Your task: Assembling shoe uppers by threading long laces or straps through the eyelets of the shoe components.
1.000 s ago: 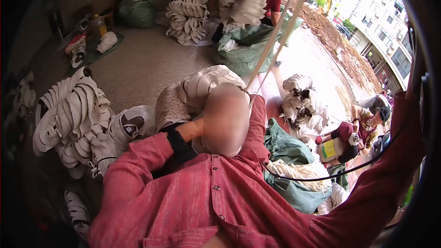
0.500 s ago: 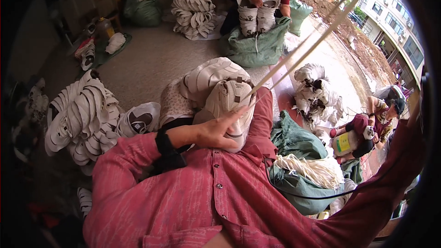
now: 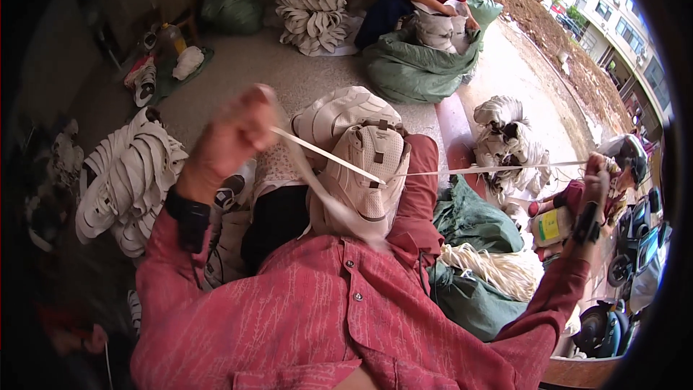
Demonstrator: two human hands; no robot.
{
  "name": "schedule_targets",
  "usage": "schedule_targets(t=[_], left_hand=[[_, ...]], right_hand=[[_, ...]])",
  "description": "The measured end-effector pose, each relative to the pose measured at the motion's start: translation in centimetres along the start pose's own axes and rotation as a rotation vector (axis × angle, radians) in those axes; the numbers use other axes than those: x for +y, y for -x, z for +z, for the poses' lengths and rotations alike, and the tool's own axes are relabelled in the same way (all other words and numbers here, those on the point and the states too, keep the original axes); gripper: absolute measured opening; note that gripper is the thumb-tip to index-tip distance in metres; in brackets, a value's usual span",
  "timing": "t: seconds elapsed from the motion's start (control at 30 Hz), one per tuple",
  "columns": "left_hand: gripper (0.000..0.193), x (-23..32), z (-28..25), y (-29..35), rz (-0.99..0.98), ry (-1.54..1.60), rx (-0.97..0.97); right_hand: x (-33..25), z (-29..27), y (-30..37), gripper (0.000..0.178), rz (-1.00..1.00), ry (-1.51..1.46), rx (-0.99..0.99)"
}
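Observation:
A white shoe upper [image 3: 361, 152] with small dark loops rests in my lap, lying against a curved stack of similar uppers [image 3: 333, 110]. A flat white shoelace [image 3: 469, 170] runs through one of its loops and is drawn out to both sides. My left hand [image 3: 242, 126], raised left of the upper and blurred, is closed on one part of the lace. A loose stretch of lace swings below that hand across the upper. Far out to the right, my right hand [image 3: 596, 177] is closed on the other part, pulled nearly straight.
Stacked uppers [image 3: 130, 177] stand at my left, with another pile [image 3: 505, 141] at the right. A green sack with a bundle of white laces [image 3: 494, 267] sits by my right leg. Ahead, a person handles uppers over a green sack [image 3: 411, 72]; another person sits far right.
My left hand has risen from the upper out to the left, now with lace in it. My right hand has come into view at the right. The lace now spreads sideways through the loop.

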State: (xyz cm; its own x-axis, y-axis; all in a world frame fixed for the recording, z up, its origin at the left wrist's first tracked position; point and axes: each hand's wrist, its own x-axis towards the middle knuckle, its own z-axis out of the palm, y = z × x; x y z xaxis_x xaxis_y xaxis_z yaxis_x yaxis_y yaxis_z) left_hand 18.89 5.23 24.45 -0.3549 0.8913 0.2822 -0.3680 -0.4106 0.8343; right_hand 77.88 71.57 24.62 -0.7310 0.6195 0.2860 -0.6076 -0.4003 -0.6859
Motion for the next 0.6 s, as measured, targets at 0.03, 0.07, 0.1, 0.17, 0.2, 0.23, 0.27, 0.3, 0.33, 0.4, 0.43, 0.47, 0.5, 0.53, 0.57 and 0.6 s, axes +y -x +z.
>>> schedule_targets(t=[0.03,0.07,0.1,0.17,0.2,0.23,0.27,0.3,0.33,0.4,0.43,0.47,0.5,0.53,0.57,0.6], left_hand=[[0.029,0.3,-3.4,0.5,0.079,0.077,0.14],[0.03,0.7,-6.0,1.9,0.101,0.04,0.247],[0.03,1.0,-7.7,3.1,0.124,-0.005,0.355],[0.033,1.3,-6.9,6.4,-0.11,-0.467,0.798],[0.029,1.0,-9.0,8.2,-0.262,-0.903,0.741],[0.028,0.4,-11.1,8.7,-0.406,-1.331,0.626],[0.028,0.1,-10.2,7.8,-0.416,-1.335,0.606],[0.028,-0.3,-7.8,6.6,-0.66,-1.786,0.392],[0.029,-1.0,-5.7,5.5,-0.897,-2.213,0.126],[0.022,-2.9,-3.1,3.1,-0.374,-1.731,0.009],[0.019,-4.3,-1.4,1.4,-0.126,-1.65,-0.089],[0.015,-5.7,0.8,-0.2,0.116,-1.553,-0.179],[0.013,-7.1,2.6,-1.7,0.183,-1.519,-0.221],[0.015,-8.7,3.8,-3.2,0.353,-1.448,-0.284],[0.014,-10.3,4.6,-4.4,0.392,-1.429,-0.318],[0.013,-11.6,5.1,-5.6,0.434,-1.41,-0.355]], right_hand=[[3.1,-2.9,0.1,0.018,-0.002,-0.011,0.009],[6.7,-4.5,0.2,0.021,0.132,0.141,0.239],[10.7,-5.0,0.3,0.025,0.273,0.285,0.464],[25.8,4.5,-2.0,0.015,-0.128,0.42,0.584],[29.1,10.2,-1.7,0.014,-0.018,0.475,0.579],[31.8,11.4,-1.4,0.016,0.003,0.494,0.542],[34.3,16.5,-1.1,0.017,0.08,0.598,0.475],[36.3,19.7,-0.8,0.017,0.16,0.761,0.461],[38.3,21.7,-0.4,0.015,0.173,0.737,0.369],[41.2,24.3,0.3,0.011,0.242,0.858,0.059],[42.5,25.7,0.8,0.011,0.306,0.811,-0.019],[44.1,26.1,1.4,0.01,0.299,0.753,-0.101],[44.4,27.2,1.9,0.008,0.345,0.833,-0.165],[44.2,28.4,2.3,0.008,0.377,0.87,-0.175],[44.0,29.2,2.7,0.008,0.411,0.905,-0.192],[44.2,29.1,3.1,0.008,0.413,0.917,-0.191]])
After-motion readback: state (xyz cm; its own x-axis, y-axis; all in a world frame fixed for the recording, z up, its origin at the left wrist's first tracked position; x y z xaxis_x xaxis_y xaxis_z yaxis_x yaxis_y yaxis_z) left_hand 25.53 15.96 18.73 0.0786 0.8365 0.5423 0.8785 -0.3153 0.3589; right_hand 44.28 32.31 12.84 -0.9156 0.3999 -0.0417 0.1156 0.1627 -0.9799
